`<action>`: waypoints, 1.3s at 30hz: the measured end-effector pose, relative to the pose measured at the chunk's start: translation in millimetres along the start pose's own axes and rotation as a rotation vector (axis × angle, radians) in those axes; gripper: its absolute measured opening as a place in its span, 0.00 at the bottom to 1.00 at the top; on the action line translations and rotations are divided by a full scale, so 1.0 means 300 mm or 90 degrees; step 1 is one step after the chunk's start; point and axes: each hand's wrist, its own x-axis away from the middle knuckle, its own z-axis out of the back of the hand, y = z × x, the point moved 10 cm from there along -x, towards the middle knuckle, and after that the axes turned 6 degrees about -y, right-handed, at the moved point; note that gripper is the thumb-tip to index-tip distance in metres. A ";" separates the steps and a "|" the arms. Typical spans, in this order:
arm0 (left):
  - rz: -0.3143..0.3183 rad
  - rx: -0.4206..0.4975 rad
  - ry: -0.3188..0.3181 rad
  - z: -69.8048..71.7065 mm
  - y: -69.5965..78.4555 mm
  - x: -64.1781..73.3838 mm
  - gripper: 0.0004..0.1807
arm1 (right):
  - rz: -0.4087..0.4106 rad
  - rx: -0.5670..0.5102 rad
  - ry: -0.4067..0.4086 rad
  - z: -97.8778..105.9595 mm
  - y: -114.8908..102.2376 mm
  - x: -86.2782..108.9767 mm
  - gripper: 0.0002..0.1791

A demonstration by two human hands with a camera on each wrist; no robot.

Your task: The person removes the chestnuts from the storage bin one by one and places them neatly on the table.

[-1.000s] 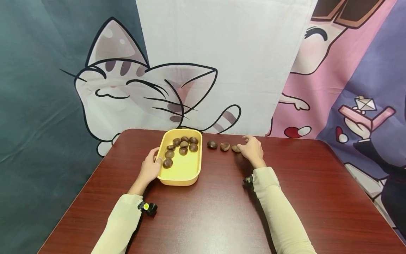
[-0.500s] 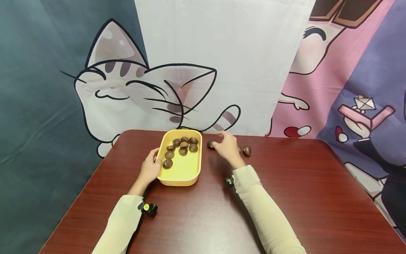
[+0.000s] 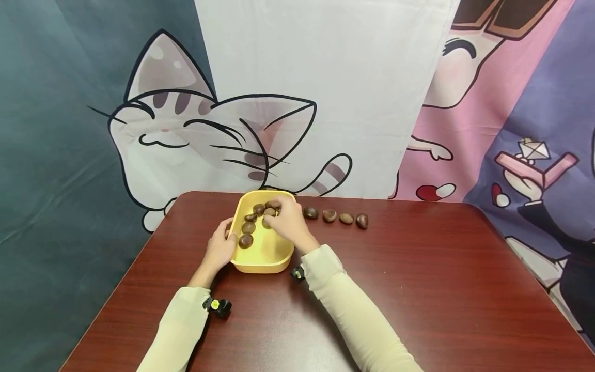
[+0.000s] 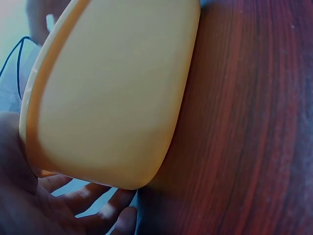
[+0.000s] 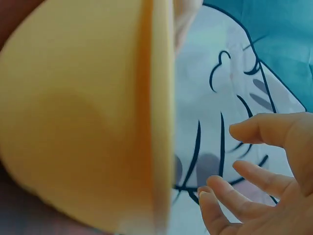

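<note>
A yellow plastic box (image 3: pixel 268 254) stands on the table with several brown chestnuts (image 3: pixel 248 228) inside, mostly in its far and left parts. My left hand (image 3: pixel 220 247) grips its left side; the left wrist view shows the thumb at the rim and the fingers against the outer wall. Over the box's right half hovers my right hand (image 3: pixel 288 221), hiding some chestnuts. In the right wrist view that hand's thumb and fingers (image 5: pixel 261 170) are spread apart above the rim, with nothing between them. Right of the box, several chestnuts (image 3: pixel 329 215) lie in a row.
The dark red wooden table (image 3: pixel 418 284) extends to the right and toward me. Behind its far edge hangs a cloth backdrop (image 3: pixel 362 77) printed with a cartoon cat. A small black camera (image 3: pixel 223 308) is strapped at the left wrist.
My right hand has travelled left from the row's right end to above the box. The chestnut at that end, hidden one second ago, now shows. My left hand has stayed on the box.
</note>
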 end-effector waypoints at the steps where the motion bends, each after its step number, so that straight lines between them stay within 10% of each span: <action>1: 0.000 0.000 0.002 0.001 0.001 0.000 0.26 | -0.001 -0.003 -0.007 -0.016 -0.006 -0.001 0.20; 39: 0.003 -0.030 -0.002 -0.006 -0.001 -0.003 0.27 | -0.073 0.027 -0.171 -0.371 0.042 0.013 0.25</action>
